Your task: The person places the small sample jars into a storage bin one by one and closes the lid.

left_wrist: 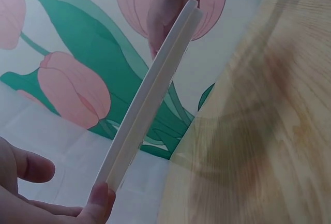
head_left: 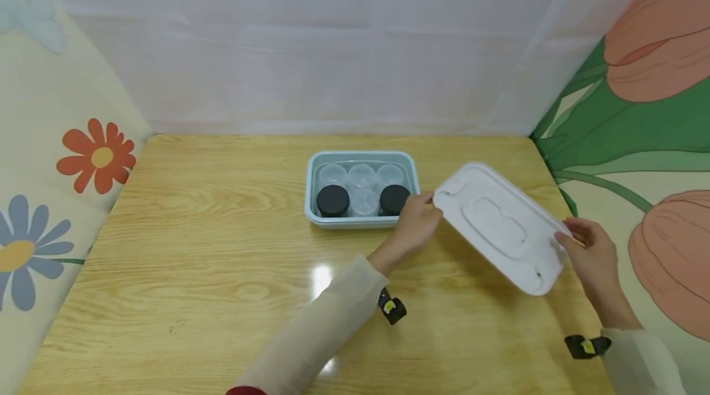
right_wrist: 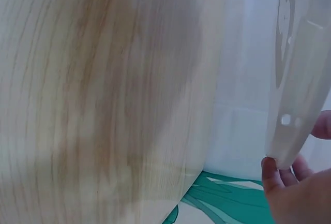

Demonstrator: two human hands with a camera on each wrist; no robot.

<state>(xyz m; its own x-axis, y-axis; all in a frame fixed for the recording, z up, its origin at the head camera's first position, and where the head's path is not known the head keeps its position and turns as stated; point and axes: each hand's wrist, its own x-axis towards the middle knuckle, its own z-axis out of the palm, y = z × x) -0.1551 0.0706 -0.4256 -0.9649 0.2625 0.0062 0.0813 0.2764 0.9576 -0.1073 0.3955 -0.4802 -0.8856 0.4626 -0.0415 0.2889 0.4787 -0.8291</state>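
A white rectangular lid is held up, tilted, over the right side of the table, its flat face toward the head camera. My left hand holds its left corner by the fingertips; in the left wrist view a fingertip lies on the lid's edge. At the opposite end, my right hand grips the lid, thumb on one face and fingers on the other. Beside the left hand stands a light blue box, uncovered. Inside are several clear round containers and two black-capped jars, the right one partly behind the left hand.
The wooden table runs back to a white sheet wall. Flower-printed panels border it on the left and right. Each wrist wears a black strap mount.
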